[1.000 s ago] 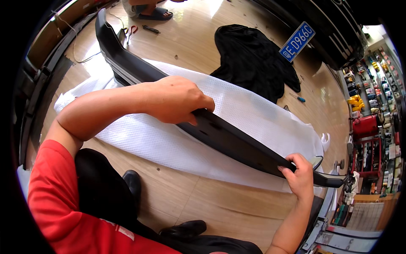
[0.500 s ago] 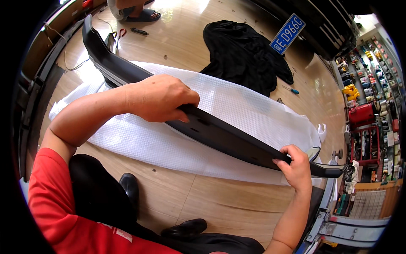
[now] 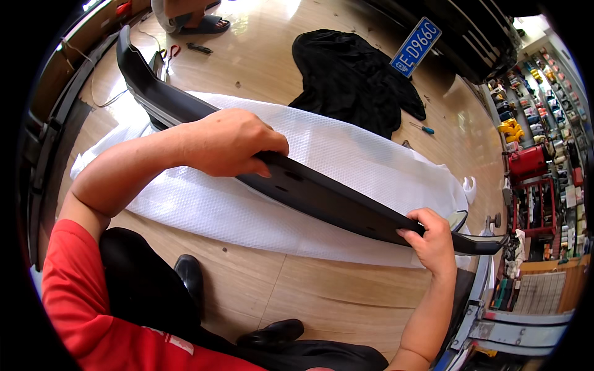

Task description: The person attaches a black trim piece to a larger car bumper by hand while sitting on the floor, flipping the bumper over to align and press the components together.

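A long black car bumper trim [image 3: 328, 201] with upturned ends stretches from the upper left to the lower right, above a white quilted sheet [image 3: 204, 204] on the floor. My left hand [image 3: 232, 143] is closed over its upper edge near the middle, thumb on the near face. Farther right, my right hand [image 3: 431, 240] pinches the same trim close to its right end, thumb in front and fingers behind the edge. Small slots show in the trim's near face. Where its underside meets the sheet is hidden.
Beyond the sheet lies a crumpled black cloth [image 3: 346, 80], with a screwdriver [image 3: 423, 128] near it. Red-handled pliers [image 3: 174, 51] lie at the upper left by a person's sandalled foot [image 3: 213, 25]. A dark car with a blue plate [image 3: 416, 46] stands behind; a red toolbox [image 3: 527, 162] is right.
The whole view has shifted slightly, so things sit a little farther left and up. Both hands keep the same grip on the trim.
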`<state>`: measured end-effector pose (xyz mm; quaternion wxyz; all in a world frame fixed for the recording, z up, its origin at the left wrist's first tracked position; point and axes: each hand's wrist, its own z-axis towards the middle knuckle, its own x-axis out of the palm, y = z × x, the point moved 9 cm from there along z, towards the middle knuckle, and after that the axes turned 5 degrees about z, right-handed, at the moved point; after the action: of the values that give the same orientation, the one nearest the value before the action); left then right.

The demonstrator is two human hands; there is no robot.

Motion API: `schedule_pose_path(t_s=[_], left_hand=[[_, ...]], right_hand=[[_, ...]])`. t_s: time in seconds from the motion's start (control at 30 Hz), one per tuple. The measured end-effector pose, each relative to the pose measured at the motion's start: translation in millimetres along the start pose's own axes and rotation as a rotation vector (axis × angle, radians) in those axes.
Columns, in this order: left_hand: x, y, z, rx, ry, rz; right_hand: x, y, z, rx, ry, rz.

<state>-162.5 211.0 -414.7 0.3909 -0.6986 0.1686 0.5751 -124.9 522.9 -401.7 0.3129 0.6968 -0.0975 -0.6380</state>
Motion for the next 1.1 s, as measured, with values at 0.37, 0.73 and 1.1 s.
schedule_pose_path(t_s=[0.37,0.73,1.1], left_hand=[[2.6,-2.6,0.3,-0.005,0.017,0.04],[3.9,-0.4,0.0,-0.007,0.02,0.045],[5.9,1.0,1.0,-0.023,0.036,0.058]], right_hand=[[-0.2,-0.6,-2.3,-0.035,0.013,0.006],[0.4,-3.4,-1.3,-0.004,0.02,-0.004],[1.4,-2.8,0.4,-0.001,0.015,0.011]])
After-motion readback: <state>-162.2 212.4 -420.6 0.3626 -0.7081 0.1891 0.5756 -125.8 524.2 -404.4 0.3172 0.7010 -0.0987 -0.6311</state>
